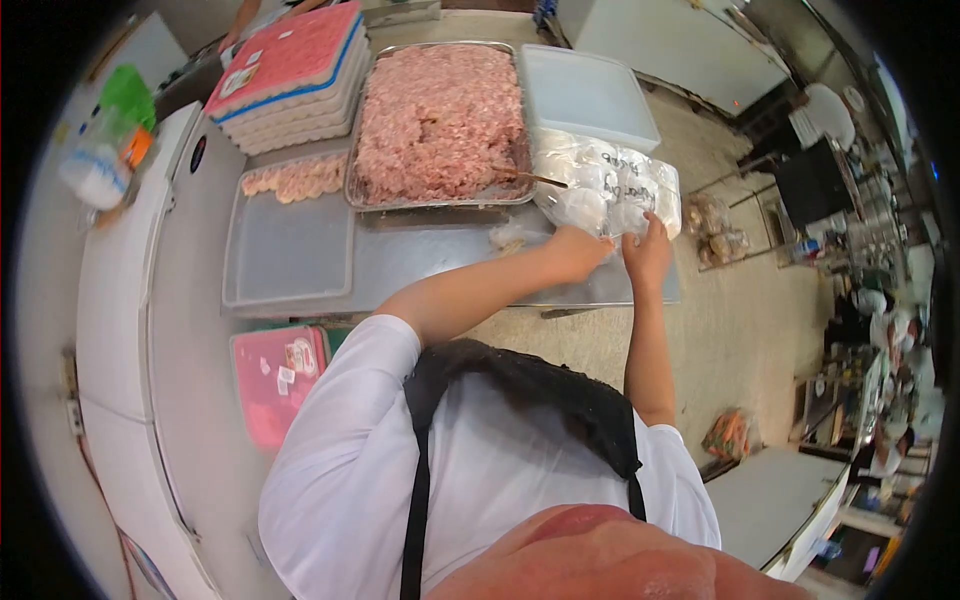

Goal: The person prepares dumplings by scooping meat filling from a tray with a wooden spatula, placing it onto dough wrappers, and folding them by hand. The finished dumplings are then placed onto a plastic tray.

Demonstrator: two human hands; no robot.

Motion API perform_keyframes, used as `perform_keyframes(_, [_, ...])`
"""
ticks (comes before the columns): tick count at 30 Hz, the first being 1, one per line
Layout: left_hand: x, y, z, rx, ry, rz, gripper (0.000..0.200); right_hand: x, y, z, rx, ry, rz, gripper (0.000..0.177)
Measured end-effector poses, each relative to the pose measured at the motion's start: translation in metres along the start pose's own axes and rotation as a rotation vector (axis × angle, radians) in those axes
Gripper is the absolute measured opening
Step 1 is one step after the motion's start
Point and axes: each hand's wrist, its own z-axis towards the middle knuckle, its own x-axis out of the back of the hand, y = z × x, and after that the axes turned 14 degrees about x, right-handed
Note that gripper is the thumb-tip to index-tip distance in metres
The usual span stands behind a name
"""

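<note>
My left hand [578,254] is closed at the near edge of the clear plastic wrap, with its fingertips pinched on what looks like the wrap's edge. Beside it, my right hand [648,255] rests its parted fingers on the same plastic. The wrapped white packs [606,180] carry black handwriting and lie at the table's right end. Left of them stands a metal tray [440,204] heaped with ground meat [440,120]. A thin utensil handle [540,179] sticks out of the meat toward the packs.
Stacked trays with a red cover [290,62] stand at the back left. A translucent tray [290,250] holds a row of meat portions. An empty-looking clear tray [590,95] lies behind the packs. Below the table is a pink-lidded box [270,385]. Another person's arm [240,22] shows top left.
</note>
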Motion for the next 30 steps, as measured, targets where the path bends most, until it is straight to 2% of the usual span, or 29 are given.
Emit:
perform_keyframes(4, [-0.022, -0.01, 0.006, 0.137, 0.052, -0.195, 0.022, -0.012, 0.025, 0.006, -0.128, -0.075, 0.212, 0.035])
perform_keyframes(8, [-0.028, -0.012, -0.001, 0.163, 0.037, -0.155, 0.031, -0.021, 0.064, 0.01, -0.075, -0.026, 0.385, 0.024])
perform_keyframes(11, [-0.027, -0.017, -0.01, 0.163, 0.109, -0.145, 0.03, -0.019, 0.072, 0.016, -0.186, -0.149, 0.396, 0.021])
perform_keyframes(14, [-0.027, -0.02, -0.012, 0.202, 0.13, -0.182, 0.032, -0.033, 0.093, 0.008, -0.094, -0.027, 0.561, 0.021])
perform_keyframes(17, [-0.024, -0.024, -0.015, 0.209, 0.142, -0.167, 0.037, -0.039, 0.112, 0.007, -0.2, -0.128, 0.888, 0.022])
perform_keyframes(20, [-0.03, -0.027, -0.012, 0.207, 0.169, -0.187, 0.039, -0.021, 0.115, 0.014, -0.261, -0.287, 1.063, 0.022])
perform_keyframes(21, [-0.031, -0.027, -0.011, 0.21, 0.177, -0.215, 0.038, -0.01, 0.113, 0.02, -0.171, -0.43, 0.997, 0.026])
perform_keyframes(24, [-0.016, -0.016, -0.007, 0.166, 0.245, -0.163, 0.034, 0.039, 0.046, 0.025, 0.402, -0.094, 0.279, 0.028])
perform_keyframes(25, [-0.007, -0.011, -0.006, 0.14, 0.27, -0.122, 0.033, 0.04, 0.035, 0.025, 0.498, -0.063, 0.339, 0.031])
perform_keyframes(28, [0.003, -0.005, 0.019, -0.036, 0.343, -0.026, 0.03, 0.017, 0.012, 0.021, 0.651, -0.331, 0.401, 0.032])
perform_keyframes(30, [-0.003, -0.009, 0.026, 0.015, 0.37, 0.056, 0.034, 0.009, 0.016, 0.03, 0.652, -0.333, 0.183, 0.03])
